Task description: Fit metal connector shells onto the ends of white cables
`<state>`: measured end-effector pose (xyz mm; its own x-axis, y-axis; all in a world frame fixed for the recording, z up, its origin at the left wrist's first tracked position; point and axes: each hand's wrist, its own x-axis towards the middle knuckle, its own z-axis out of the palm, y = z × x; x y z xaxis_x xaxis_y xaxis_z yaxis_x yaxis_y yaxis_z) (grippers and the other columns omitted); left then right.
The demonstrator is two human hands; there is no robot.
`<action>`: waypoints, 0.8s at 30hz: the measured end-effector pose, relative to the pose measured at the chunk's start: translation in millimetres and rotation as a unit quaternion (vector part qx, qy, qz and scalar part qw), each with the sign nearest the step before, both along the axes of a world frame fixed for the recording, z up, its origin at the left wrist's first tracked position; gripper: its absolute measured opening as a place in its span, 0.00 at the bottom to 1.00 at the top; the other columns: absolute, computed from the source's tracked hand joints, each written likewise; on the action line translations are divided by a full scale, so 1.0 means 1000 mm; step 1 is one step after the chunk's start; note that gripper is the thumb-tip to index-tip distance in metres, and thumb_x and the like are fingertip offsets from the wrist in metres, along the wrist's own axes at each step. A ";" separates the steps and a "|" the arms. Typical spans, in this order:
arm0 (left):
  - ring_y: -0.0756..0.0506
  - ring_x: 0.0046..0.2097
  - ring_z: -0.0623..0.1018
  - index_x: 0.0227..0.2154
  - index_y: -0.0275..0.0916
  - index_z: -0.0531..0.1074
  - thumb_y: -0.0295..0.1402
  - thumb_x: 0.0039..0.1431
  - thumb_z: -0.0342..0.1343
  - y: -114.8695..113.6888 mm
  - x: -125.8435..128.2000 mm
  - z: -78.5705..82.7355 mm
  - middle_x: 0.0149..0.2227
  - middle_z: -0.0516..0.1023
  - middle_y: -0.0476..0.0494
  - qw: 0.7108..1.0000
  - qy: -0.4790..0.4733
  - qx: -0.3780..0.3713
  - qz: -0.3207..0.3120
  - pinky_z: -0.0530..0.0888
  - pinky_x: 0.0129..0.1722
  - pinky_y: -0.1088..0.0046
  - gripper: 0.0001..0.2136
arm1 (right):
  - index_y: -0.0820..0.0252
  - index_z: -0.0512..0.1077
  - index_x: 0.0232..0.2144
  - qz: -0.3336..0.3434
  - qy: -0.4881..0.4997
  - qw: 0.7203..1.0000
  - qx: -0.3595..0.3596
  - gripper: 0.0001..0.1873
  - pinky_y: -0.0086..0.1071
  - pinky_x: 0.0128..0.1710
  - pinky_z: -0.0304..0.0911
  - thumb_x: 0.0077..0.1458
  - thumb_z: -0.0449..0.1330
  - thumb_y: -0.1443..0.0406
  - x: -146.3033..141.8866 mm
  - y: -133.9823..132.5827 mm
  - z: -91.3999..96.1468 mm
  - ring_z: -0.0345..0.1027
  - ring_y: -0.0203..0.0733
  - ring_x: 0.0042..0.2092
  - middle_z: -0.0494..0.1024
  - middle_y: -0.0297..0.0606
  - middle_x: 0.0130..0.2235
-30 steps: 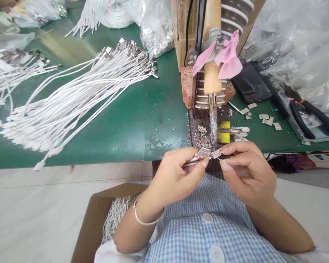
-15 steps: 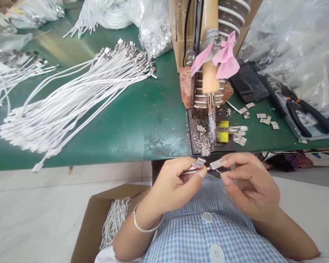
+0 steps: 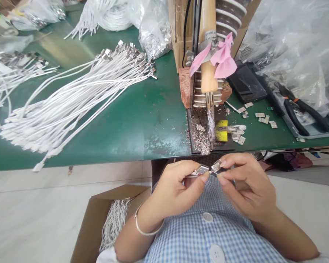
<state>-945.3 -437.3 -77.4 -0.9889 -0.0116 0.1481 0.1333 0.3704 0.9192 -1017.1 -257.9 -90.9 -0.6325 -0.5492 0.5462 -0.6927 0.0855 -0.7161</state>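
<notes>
My left hand (image 3: 177, 186) is closed on a white USB cable (image 3: 191, 175), whose thin wire ends point right, with a metal USB plug (image 3: 202, 169) at its fingertips. Between the fingertips of my right hand (image 3: 246, 184) is another metal USB connector (image 3: 216, 166), tilted, right beside those wire ends. Whether the wires touch this connector is too small to tell. Both hands are below the table's front edge, just in front of a soldering iron (image 3: 210, 120) that hangs tip-down from a stand.
Solder crumbs (image 3: 203, 140) and a yellow sponge (image 3: 222, 130) lie around the iron's tip. A bundle of white cables (image 3: 79, 98) covers the table's left. Loose USB shells (image 3: 264, 119), a phone (image 3: 246, 82) and pliers (image 3: 307, 109) lie right. A cardboard box (image 3: 84, 226) holds cables below.
The connector in my right hand has turned to a steeper tilt. My left hand's plug has shifted slightly right and lies flatter; the fingers stay closed.
</notes>
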 end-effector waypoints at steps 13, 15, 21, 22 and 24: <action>0.55 0.25 0.67 0.31 0.31 0.73 0.24 0.60 0.54 0.002 0.000 0.000 0.26 0.74 0.45 1.000 0.027 -0.009 -0.005 0.61 0.23 0.78 0.05 | 0.60 0.68 0.38 0.013 -0.034 0.999 0.010 0.11 0.31 0.43 0.67 0.53 0.58 0.77 0.002 0.003 -0.001 0.66 0.34 0.45 0.67 0.38 0.42; 0.55 0.25 0.67 0.30 0.31 0.73 0.24 0.61 0.54 0.002 0.001 0.000 0.26 0.74 0.45 1.000 0.024 -0.008 -0.004 0.61 0.24 0.78 0.05 | 0.60 0.68 0.39 0.027 -0.051 0.998 0.005 0.12 0.30 0.44 0.67 0.54 0.58 0.77 0.002 0.005 -0.001 0.66 0.35 0.46 0.67 0.38 0.43; 0.55 0.25 0.67 0.30 0.31 0.73 0.26 0.62 0.54 0.000 0.004 -0.002 0.26 0.73 0.45 1.000 0.017 -0.002 -0.006 0.61 0.23 0.77 0.06 | 0.60 0.66 0.37 0.059 -0.114 0.992 -0.013 0.11 0.31 0.42 0.66 0.54 0.57 0.77 0.002 0.009 0.001 0.66 0.35 0.44 0.68 0.37 0.41; 0.55 0.25 0.67 0.30 0.31 0.73 0.26 0.62 0.54 -0.001 0.004 -0.003 0.25 0.73 0.45 1.000 0.017 -0.001 -0.006 0.61 0.23 0.77 0.06 | 0.60 0.66 0.37 0.066 -0.116 0.991 -0.013 0.11 0.31 0.42 0.66 0.54 0.56 0.77 0.002 0.010 0.000 0.66 0.35 0.44 0.68 0.36 0.41; 0.55 0.25 0.67 0.30 0.31 0.73 0.26 0.62 0.54 -0.002 0.006 -0.003 0.25 0.72 0.45 1.000 0.015 -0.001 -0.006 0.61 0.24 0.77 0.06 | 0.59 0.66 0.37 0.081 -0.124 0.989 -0.014 0.10 0.32 0.43 0.66 0.54 0.56 0.77 0.003 0.011 0.000 0.66 0.35 0.45 0.68 0.36 0.41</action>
<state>-939.0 -439.4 -80.7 -0.9841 0.0012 0.1779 0.1657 0.3695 0.9143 -1013.9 -246.8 -91.2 -0.6543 -0.6407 0.4016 -0.4987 -0.0337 -0.8661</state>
